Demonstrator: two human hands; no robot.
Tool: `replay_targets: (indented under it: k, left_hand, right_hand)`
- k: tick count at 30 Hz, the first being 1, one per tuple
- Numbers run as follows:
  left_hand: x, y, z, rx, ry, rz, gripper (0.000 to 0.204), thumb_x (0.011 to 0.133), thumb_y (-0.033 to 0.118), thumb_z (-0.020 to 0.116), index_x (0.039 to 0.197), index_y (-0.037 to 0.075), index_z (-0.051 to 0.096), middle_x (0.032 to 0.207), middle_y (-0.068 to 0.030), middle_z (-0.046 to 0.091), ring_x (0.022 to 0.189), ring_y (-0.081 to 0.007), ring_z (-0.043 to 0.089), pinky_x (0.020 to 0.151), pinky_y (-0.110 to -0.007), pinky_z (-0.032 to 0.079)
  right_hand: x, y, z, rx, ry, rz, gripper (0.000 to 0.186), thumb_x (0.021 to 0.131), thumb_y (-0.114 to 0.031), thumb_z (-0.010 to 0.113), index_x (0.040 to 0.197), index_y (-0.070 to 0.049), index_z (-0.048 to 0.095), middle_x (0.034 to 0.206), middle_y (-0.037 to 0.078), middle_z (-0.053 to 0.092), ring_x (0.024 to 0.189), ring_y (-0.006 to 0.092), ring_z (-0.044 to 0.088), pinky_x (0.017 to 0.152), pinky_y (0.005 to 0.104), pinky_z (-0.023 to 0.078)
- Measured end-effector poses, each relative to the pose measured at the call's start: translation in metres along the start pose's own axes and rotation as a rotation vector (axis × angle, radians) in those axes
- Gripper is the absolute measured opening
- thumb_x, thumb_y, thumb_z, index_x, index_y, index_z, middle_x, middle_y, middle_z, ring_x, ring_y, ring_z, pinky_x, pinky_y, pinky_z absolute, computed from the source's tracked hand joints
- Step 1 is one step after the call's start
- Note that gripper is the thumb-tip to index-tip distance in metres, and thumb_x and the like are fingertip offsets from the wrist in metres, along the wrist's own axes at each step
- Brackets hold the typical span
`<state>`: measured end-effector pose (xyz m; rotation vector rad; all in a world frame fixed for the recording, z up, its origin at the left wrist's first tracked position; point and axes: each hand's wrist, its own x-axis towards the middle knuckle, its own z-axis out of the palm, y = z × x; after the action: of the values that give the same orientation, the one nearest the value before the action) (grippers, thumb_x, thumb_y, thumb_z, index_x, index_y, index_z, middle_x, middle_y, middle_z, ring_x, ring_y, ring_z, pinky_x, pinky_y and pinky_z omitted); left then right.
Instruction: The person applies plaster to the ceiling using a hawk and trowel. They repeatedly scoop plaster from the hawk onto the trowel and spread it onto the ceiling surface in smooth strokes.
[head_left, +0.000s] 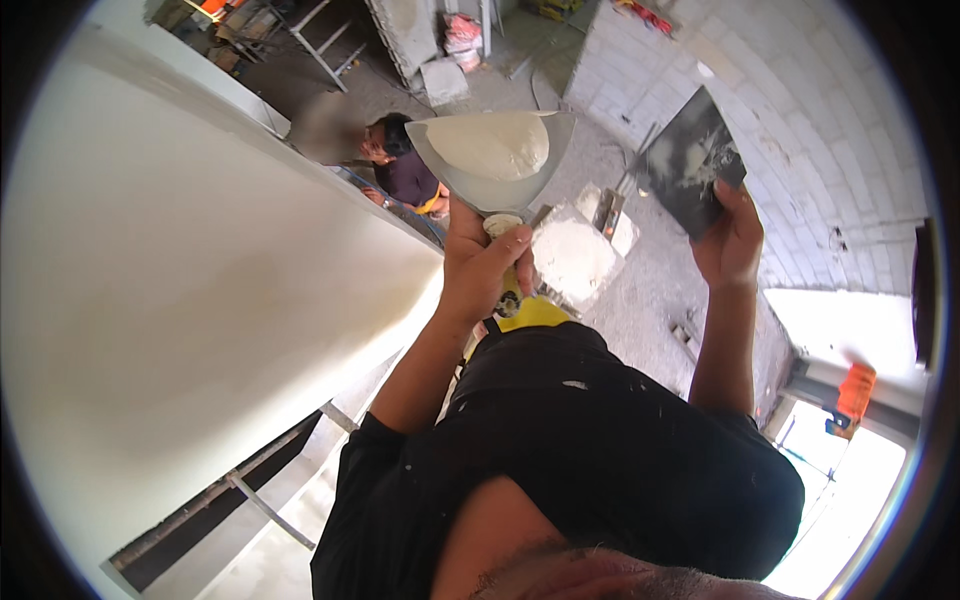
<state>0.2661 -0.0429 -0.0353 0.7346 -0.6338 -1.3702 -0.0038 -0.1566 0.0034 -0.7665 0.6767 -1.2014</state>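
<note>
My left hand [470, 268] is closed around the handle of a wide putty knife [497, 194], its thumb lying across the handle. Cream-coloured plaster [485, 142] covers much of the flared blade. Over to the right, my right hand [730, 238] grips the lower edge of a dark, flat, four-sided plate [688, 165], tilted up on one corner. Pale plaster smears its face. The two tools are well apart, and neither touches a wall.
A smooth pale wall [200, 250] rises close on my left; grey block wall [820, 170] stands right. Below, a person [408, 172] crouches near a plaster-covered board [572, 262] bearing a metal tool [608, 212]. A ladder [322, 45] stands far left; an orange-clad person [854, 390] appears right.
</note>
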Motion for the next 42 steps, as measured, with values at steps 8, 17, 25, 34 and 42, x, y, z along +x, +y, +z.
replay_targets:
  k: [8,17,25,34,42]
  left_hand:
    - [0.029,0.007,0.018,0.215,0.220,0.310,0.058,0.096,0.001,0.061,0.142,0.005,0.026,0.101,-0.0099,0.059,0.074,-0.0158,0.062,0.063,-0.030,0.055]
    - [0.048,-0.011,-0.010,0.678,0.257,0.733,0.050,0.089,0.006,0.070,0.134,-0.004,0.048,0.131,-0.0189,0.056,0.120,-0.0314,0.055,0.107,-0.042,0.039]
    - [0.050,0.013,-0.018,1.379,0.185,0.763,0.080,0.078,0.006,0.076,0.149,0.001,0.040,0.148,-0.0245,0.048,0.132,-0.0419,0.052,0.107,-0.044,0.045]
    - [0.042,0.027,0.010,0.467,0.352,0.189,0.054,0.093,-0.003,0.053,0.142,0.010,0.033,0.102,-0.0090,0.062,0.058,-0.0119,0.054,0.047,-0.029,0.044]
    - [0.028,0.038,0.022,0.035,0.291,0.070,0.060,0.094,-0.005,0.049,0.146,0.017,0.030,0.115,-0.0088,0.053,0.057,-0.0129,0.045,0.049,-0.028,0.039]
  right_hand:
    - [0.009,0.010,0.071,0.054,-0.293,0.194,0.037,0.094,-0.002,0.052,0.130,0.008,0.049,0.117,0.019,0.066,0.103,0.0269,0.070,0.091,0.0410,0.059]
    - [0.024,0.010,0.112,0.108,-0.463,0.303,0.033,0.097,-0.002,0.052,0.128,0.008,0.050,0.119,0.019,0.065,0.106,0.0279,0.069,0.093,0.0429,0.058]
    - [0.059,0.008,0.118,-0.025,-0.541,0.220,0.039,0.093,-0.001,0.057,0.131,0.008,0.051,0.116,0.018,0.067,0.105,0.0271,0.069,0.092,0.0382,0.057]
    - [0.128,-0.054,0.184,0.377,-0.745,0.002,0.044,0.093,-0.011,0.059,0.134,0.004,0.050,0.124,0.017,0.066,0.110,0.0271,0.068,0.098,0.0436,0.054]
    - [0.231,-0.103,0.297,0.566,-0.882,-0.263,0.030,0.095,-0.014,0.061,0.121,0.000,0.055,0.115,0.011,0.067,0.106,0.0237,0.068,0.093,0.0413,0.057]
